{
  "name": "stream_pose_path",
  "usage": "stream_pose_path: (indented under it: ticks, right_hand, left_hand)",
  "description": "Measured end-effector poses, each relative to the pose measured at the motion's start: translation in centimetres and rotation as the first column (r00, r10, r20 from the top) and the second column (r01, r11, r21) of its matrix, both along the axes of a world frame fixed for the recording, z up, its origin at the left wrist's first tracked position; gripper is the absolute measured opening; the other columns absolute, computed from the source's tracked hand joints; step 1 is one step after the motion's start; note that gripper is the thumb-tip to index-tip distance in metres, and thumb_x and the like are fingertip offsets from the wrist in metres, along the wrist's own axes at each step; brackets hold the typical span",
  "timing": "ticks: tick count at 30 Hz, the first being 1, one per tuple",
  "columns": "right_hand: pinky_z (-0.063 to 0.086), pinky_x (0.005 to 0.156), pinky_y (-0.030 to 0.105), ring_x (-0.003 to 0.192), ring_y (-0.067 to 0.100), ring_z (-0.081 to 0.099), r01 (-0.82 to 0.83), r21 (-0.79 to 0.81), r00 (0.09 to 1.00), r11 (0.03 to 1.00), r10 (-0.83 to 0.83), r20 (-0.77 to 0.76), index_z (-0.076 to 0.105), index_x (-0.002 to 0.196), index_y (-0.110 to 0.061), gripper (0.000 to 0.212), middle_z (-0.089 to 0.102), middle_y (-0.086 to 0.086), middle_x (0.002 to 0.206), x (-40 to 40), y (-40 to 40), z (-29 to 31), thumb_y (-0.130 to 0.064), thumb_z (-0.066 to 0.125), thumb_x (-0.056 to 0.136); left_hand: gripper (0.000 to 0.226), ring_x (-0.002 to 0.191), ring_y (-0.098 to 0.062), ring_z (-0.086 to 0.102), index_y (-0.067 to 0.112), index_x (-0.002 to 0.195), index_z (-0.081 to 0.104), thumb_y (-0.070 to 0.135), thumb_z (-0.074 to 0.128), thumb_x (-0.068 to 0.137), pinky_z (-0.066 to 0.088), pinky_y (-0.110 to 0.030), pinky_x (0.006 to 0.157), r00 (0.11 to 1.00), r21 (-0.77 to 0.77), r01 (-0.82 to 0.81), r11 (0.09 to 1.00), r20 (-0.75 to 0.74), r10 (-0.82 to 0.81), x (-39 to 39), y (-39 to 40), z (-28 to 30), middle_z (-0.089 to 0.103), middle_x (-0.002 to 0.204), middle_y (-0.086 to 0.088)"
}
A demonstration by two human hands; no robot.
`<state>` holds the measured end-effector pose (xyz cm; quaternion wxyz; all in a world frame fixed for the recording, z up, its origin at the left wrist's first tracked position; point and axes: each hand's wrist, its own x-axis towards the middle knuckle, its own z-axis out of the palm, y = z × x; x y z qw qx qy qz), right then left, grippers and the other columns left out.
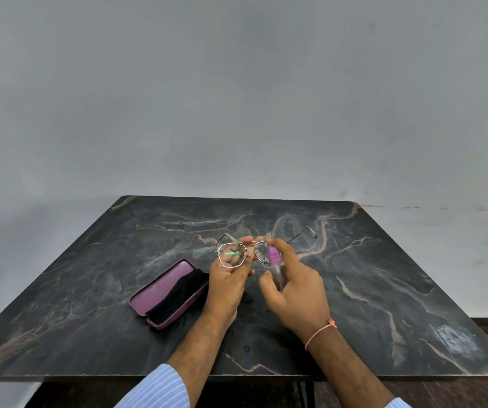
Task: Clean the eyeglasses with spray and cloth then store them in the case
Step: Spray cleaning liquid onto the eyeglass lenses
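My left hand [228,285] holds thin metal-framed eyeglasses [232,256] by the bridge, above the middle of the table, lenses facing me and temples unfolded. My right hand [297,293] grips a small clear spray bottle with a purple top [275,259], its nozzle right against the glasses' right lens, with a finger on the top. A purple eyeglass case [163,285] lies open on the table to the left of my left hand. A black cloth [182,293] lies inside the case.
The dark marble-patterned table [384,290] stands against a plain grey wall [237,98]. Its near edge runs just in front of my forearms. Dark floor shows at the lower right.
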<state>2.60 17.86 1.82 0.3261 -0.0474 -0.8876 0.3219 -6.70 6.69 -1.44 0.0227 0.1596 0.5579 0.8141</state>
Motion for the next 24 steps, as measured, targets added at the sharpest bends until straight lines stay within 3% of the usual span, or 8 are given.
stream_pose_path:
  ticks: [4,12,14,17,21,24]
  right_hand:
    - [0.041,0.053,0.021,0.054,0.009,0.056,0.036,-0.009,0.999,0.999,-0.036,-0.001,0.053,0.136,-0.043,0.054,0.05,-0.011,0.053,-0.3,-0.1,0.2,-0.045,0.053,0.082]
    - [0.043,0.056,0.022,0.055,0.005,0.055,0.05,0.058,0.999,0.997,-0.05,-0.013,0.046,0.147,-0.047,0.064,0.052,-0.013,0.057,1.0,-0.8,1.2,-0.05,0.051,0.083]
    - [0.047,0.059,0.026,0.058,0.006,0.055,0.013,0.101,1.0,0.995,-0.013,-0.001,0.045,0.145,-0.05,0.062,0.052,-0.014,0.058,1.0,-1.5,1.6,-0.045,0.057,0.084]
    - [0.052,0.06,0.03,0.058,0.01,0.056,-0.033,0.135,0.999,0.99,0.032,0.012,0.048,0.142,-0.05,0.059,0.051,-0.012,0.057,0.5,-2.6,1.9,-0.037,0.059,0.085]
    - [0.052,0.059,0.034,0.057,0.014,0.058,-0.025,0.118,0.999,0.993,0.022,0.024,0.049,0.134,-0.044,0.051,0.051,-0.012,0.056,-0.7,-3.5,1.7,-0.042,0.053,0.083]
    - [0.051,0.059,0.034,0.06,0.015,0.062,-0.028,0.13,0.999,0.991,0.026,0.021,0.046,0.131,-0.043,0.047,0.054,-0.012,0.059,-1.2,-3.6,1.4,-0.044,0.053,0.084]
  left_hand:
    - [0.022,0.112,-0.017,0.074,0.031,0.118,0.077,0.015,0.069,0.104,0.057,-0.039,0.086,1.0,-0.004,-0.012,1.0,0.014,0.012,0.0,0.1,0.0,0.083,0.118,0.003]
    - [0.021,0.112,-0.02,0.077,0.023,0.122,0.076,0.017,0.07,0.103,0.058,-0.041,0.087,1.0,0.037,-0.002,0.999,0.021,0.001,0.0,0.1,0.0,0.083,0.119,-0.004]
    - [0.021,0.104,-0.025,0.078,0.012,0.123,0.075,0.015,0.071,0.102,0.06,-0.043,0.087,0.999,0.064,0.03,0.998,0.028,-0.031,0.0,0.0,-0.2,0.083,0.114,-0.01]
    - [0.01,0.079,-0.017,0.076,0.003,0.109,0.075,0.006,0.072,0.1,0.059,-0.033,0.073,0.996,0.062,0.081,0.995,0.027,-0.083,0.1,-0.2,-0.4,0.079,0.087,-0.004]
    - [0.053,0.074,-0.014,0.073,-0.008,0.122,0.067,0.02,0.081,0.079,0.058,-0.025,0.067,0.992,0.084,0.117,0.99,0.03,-0.12,0.5,-0.4,0.1,0.075,0.083,0.0]
    - [0.033,0.077,-0.014,0.075,-0.011,0.127,0.063,0.003,0.068,0.098,0.06,-0.025,0.068,0.992,0.075,0.114,0.991,0.051,-0.118,0.3,-0.4,-0.2,0.076,0.087,-0.001]
